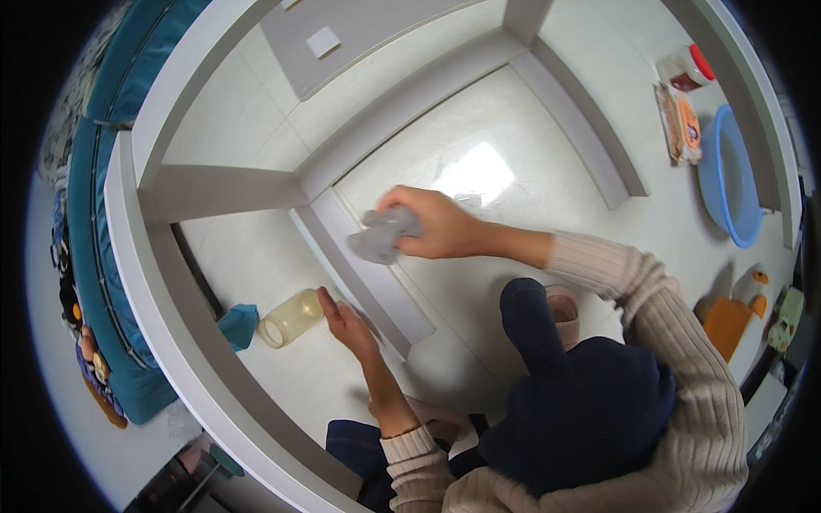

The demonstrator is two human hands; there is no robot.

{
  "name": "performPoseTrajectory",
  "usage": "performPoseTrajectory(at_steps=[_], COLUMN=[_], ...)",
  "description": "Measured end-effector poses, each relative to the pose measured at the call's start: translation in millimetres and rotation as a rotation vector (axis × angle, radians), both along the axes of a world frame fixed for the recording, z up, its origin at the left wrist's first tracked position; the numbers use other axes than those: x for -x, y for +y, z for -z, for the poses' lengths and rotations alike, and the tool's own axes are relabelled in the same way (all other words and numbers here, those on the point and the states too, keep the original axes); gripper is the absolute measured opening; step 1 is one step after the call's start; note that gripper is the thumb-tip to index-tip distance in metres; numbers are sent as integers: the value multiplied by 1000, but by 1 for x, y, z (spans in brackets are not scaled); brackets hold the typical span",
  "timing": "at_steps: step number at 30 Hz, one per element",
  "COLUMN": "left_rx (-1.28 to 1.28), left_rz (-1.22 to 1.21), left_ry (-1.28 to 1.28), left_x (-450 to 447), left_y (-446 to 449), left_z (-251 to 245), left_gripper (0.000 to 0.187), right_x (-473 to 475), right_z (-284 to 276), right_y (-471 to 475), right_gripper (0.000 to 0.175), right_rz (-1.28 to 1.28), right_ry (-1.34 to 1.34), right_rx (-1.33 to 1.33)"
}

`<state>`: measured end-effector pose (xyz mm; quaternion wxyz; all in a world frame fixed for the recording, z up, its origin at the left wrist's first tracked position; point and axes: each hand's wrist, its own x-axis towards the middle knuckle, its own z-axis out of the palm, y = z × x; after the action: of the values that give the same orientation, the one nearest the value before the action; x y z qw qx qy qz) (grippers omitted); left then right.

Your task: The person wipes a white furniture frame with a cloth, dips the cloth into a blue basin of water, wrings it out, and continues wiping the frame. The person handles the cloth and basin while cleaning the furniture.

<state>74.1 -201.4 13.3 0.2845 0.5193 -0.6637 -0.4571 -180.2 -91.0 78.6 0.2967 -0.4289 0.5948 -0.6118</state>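
A crumpled grey cloth (385,234) is gripped in my right hand (436,224), over a lower rail (378,269) of a pale grey furniture frame. Slight blur shows on the hand and cloth. My left hand (349,327) is lower left with its fingers extended, beside the outer side of that rail. Its fingertips appear close to the base of a clear yellowish jar (292,319), which lies on its side on the floor; whether they touch, I cannot tell. A blue cloth-like piece (238,327) lies by the jar's mouth.
A tall upper rail (122,211) curves around my left side. On the right are a blue basin (731,176), a wipes packet (680,125), a red-lidded jar (693,67) and an orange-and-white container (731,324). A teal cushioned piece (115,256) stands beyond the frame.
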Motion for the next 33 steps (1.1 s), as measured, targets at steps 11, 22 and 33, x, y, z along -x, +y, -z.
performPoseTrajectory(at_steps=[11,22,33], left_rx=[65,42,74], left_rz=[-24,-18,-22], left_ry=[-273,-224,-254], left_x=[9,9,10], left_y=[29,24,27], left_z=[1,1,-3], left_gripper=[41,41,40], right_x=[-72,-74,-110], right_z=[114,101,110], right_y=[-96,-49,9], right_gripper=[31,13,19], right_rz=[-53,-59,-270], right_ry=[766,707,608], right_rx=[-23,67,-36])
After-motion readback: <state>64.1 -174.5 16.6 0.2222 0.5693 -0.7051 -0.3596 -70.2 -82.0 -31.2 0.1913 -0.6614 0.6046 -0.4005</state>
